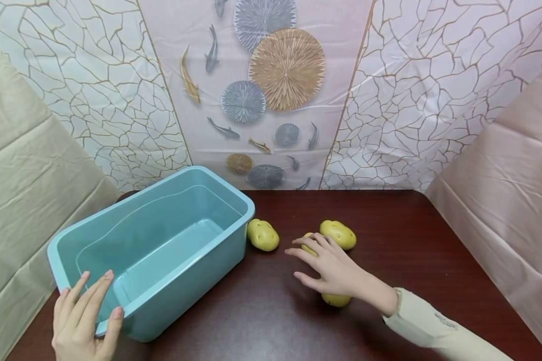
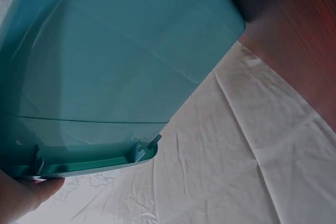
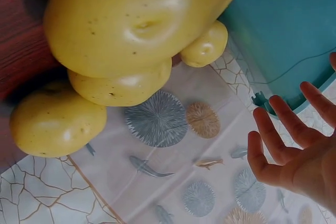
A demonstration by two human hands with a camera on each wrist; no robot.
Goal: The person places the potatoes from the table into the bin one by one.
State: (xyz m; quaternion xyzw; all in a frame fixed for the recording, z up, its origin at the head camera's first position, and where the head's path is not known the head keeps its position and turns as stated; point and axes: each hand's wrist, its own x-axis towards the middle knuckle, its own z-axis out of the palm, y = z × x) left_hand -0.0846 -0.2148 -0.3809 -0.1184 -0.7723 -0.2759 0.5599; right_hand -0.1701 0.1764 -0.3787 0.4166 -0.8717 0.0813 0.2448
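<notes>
A light blue plastic bin (image 1: pixel 217 250) stands at the left of the table. My left hand (image 1: pixel 81 321) rests on its near rim, the fingers reaching over into the bin; in the left wrist view the thumb (image 2: pixel 48 190) lies along the rim's edge. My right hand (image 1: pixel 331 268) hovers with spread fingers over several yellow potatoes, holding nothing. One potato (image 1: pixel 337 300) shows from under the palm, another (image 1: pixel 309 245) is partly hidden by the fingers, and a third (image 1: pixel 341 235) lies just beyond. Beside the bin's right wall is another potato (image 1: pixel 264 236).
The dark reddish wooden table (image 1: pixel 235 311) ends at a patterned cloth backdrop (image 1: pixel 253 160) behind. Beige cloth (image 1: pixel 492 185) hangs at the right, with similar cloth (image 1: pixel 31 200) on the left, close to the bin.
</notes>
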